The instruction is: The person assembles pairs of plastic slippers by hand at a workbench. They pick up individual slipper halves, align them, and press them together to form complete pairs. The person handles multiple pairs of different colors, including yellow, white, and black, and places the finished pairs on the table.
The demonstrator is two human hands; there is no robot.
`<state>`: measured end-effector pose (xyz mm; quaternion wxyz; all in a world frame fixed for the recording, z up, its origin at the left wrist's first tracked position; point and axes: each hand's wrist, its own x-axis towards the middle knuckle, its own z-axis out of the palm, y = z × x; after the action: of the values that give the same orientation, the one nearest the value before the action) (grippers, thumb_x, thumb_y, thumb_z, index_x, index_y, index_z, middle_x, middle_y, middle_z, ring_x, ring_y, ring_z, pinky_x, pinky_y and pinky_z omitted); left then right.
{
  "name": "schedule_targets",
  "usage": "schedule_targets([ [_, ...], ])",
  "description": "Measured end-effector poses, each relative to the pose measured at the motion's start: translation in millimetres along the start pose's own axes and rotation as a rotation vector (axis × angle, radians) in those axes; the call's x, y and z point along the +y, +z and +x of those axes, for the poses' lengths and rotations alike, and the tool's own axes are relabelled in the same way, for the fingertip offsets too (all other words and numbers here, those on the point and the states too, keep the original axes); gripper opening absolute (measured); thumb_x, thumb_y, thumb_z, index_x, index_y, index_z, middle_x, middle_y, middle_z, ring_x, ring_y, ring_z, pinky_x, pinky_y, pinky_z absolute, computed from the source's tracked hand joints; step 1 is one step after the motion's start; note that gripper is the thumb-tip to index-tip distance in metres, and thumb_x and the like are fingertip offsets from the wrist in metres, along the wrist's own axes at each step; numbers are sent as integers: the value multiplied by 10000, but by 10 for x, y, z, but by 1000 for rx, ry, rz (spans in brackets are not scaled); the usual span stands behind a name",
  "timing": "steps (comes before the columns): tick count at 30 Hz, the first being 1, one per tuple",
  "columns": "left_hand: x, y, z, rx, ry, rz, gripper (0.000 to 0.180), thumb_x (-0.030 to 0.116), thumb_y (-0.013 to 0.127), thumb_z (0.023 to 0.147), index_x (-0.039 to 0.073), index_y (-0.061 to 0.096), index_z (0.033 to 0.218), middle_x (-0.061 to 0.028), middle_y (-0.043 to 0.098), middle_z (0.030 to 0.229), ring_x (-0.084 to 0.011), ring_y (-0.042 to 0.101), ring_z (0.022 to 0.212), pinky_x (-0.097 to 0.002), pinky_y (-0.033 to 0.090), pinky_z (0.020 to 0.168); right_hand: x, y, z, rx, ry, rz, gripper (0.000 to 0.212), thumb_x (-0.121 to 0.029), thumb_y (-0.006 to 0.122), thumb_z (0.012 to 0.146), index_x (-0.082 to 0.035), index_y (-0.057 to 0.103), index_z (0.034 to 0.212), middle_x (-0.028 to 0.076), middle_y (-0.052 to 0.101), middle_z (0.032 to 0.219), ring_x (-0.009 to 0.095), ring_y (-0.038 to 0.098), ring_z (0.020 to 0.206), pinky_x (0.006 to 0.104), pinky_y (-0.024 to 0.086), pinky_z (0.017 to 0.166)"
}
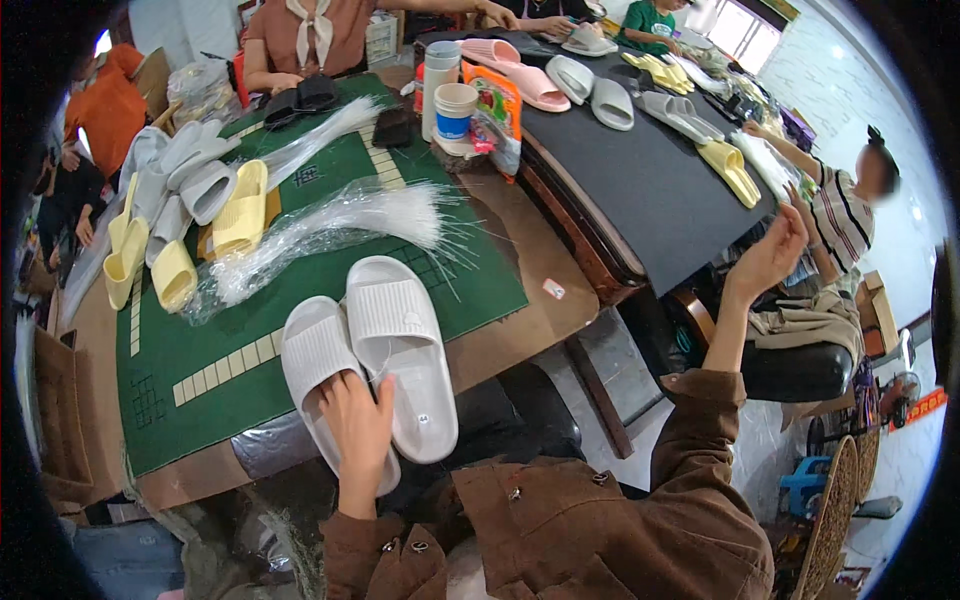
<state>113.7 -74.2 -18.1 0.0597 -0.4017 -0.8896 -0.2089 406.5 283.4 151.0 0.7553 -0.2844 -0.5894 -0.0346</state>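
Note:
A pair of white slide slippers (402,318) tilts at the near edge of the green-topped table, side by side. My left hand (358,415) grips them, fingers tucked into the left slipper and thumb across toward the right one. A thin clear strand shows between the two straps. My right hand (768,258) is raised well off to the right, away from the slippers, with its fingers loosely bent and apart; I see nothing in it. Beyond the slippers, a bundle of thin clear plastic ties (335,235) lies on a plastic bag, its loose ends fanned out.
Grey slippers (205,185) and yellow slippers (240,210) are heaped at the left. A paper cup (455,110) stands at the table's far right corner. A dark table (640,165) beside it carries pink, grey and yellow slippers. Several people work around. A black stool (800,370) stands right.

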Motion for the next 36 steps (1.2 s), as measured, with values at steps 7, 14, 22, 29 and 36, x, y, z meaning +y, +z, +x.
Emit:
schedule_targets([
  [7, -80, -12, 328, -159, -110, 23, 382, 270, 532, 939, -107, 563, 992, -315, 552, 1025, -468, 524, 990, -531, 417, 839, 441, 162, -533, -466, 358, 97, 144, -93, 502, 984, -13, 619, 1006, 49, 647, 930, 109, 589, 862, 250, 446, 778],
  [14, -1974, -380, 248, 47, -278, 87, 335, 184, 533, 887, -133, 549, 997, -329, 528, 978, -483, 502, 974, -532, 375, 891, 885, 782, -679, -762, 345, -104, 166, -88, 519, 936, -42, 663, 1005, 73, 684, 851, 127, 621, 790, 265, 465, 709],
  [22, -4545, -1014, -109, 379, -537, 560, 429, 263, 461, 963, -152, 520, 1055, -370, 556, 1062, -504, 527, 1019, -518, 432, 875, 1692, 1720, -356, -1058, 118, -384, 249, -191, 537, 888, -114, 696, 1062, 166, 676, 1062, 354, 634, 1015, 433, 491, 873],
  [29, -5083, -1422, -222, 209, -861, 544, 480, 280, 473, 972, -128, 450, 1223, -363, 505, 1217, -485, 495, 1143, -502, 401, 977, 1903, 2427, -605, -1045, 103, -523, 325, -165, 483, 903, -169, 633, 1191, 130, 587, 1267, 372, 587, 1109, 461, 469, 934],
  [36, -3914, -652, -270, 419, -449, 392, 649, 288, 494, 981, -56, 239, 1469, -287, 211, 1522, -401, 205, 1419, -449, 188, 1157, 2177, 2932, -585, -1107, 32, -659, 568, -94, 436, 883, -154, 336, 1439, 145, 508, 1374, 399, 573, 1132, 481, 464, 947],
])
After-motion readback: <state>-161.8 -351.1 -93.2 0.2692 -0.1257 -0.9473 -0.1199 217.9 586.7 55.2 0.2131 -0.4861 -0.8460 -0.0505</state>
